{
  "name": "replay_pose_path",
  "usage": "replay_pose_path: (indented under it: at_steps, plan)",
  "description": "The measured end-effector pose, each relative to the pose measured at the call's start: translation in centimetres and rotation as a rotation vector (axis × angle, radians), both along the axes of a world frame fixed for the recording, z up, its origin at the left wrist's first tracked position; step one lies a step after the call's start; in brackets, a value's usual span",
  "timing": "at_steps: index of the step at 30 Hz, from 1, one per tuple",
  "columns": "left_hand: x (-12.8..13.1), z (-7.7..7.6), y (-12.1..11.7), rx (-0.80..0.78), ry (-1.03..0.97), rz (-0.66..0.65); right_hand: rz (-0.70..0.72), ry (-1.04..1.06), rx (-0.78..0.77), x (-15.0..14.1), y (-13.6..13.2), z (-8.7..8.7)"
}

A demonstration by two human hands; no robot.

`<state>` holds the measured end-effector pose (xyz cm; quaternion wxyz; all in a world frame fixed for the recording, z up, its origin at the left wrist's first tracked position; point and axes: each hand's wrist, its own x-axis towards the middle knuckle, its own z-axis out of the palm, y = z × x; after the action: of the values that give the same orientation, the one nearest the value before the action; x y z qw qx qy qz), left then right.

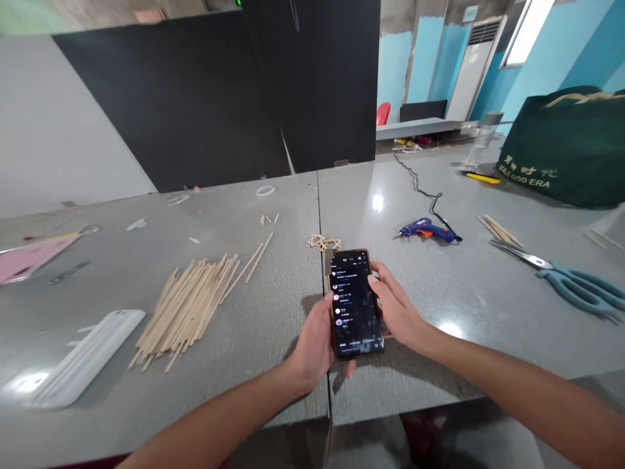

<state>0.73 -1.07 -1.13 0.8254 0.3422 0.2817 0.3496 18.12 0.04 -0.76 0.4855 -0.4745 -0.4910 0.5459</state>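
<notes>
- Smartphone (358, 306): screen lit, held over worktop (283, 267) near its front edge, just this side of small wooden-stick stars (331, 245).
- Left hand (315, 342): curled round left edge, fingers mostly hidden behind.
- Right hand (398, 309): gripping right edge, thumb at the rim.
- Handling, my read: light, stiff, slick glass, could crack if dropped; best held by long side edges, clear of screen.
</notes>
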Motion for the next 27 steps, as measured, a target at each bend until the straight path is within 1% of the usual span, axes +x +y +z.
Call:
replay_pose_path:
  at_steps: [3,11,17,21,24,27]
  plan:
    - [-0.1,0.3,0.2,0.014,-0.065,-0.026,0.010,0.027,-0.027,0.0,-0.2,0.3]
    - [-0.3,-1.0,0.2,0.013,-0.053,-0.040,0.002,0.041,-0.035,0.1,0.2,-0.3]
    - [-0.2,-0.7,0.2,0.019,-0.044,-0.062,0.017,0.045,-0.114,0.2,0.0,0.2]
    - [-0.2,-0.6,0.2,0.012,-0.034,-0.057,0.014,0.042,-0.100,0.1,0.0,0.4]
    - [-0.2,-0.5,0.2,0.013,-0.037,-0.055,0.016,0.054,-0.076,0.1,0.0,0.3]
    - [-0.2,-0.4,0.2,0.018,-0.046,-0.053,0.017,0.075,-0.089,0.1,0.1,0.0]
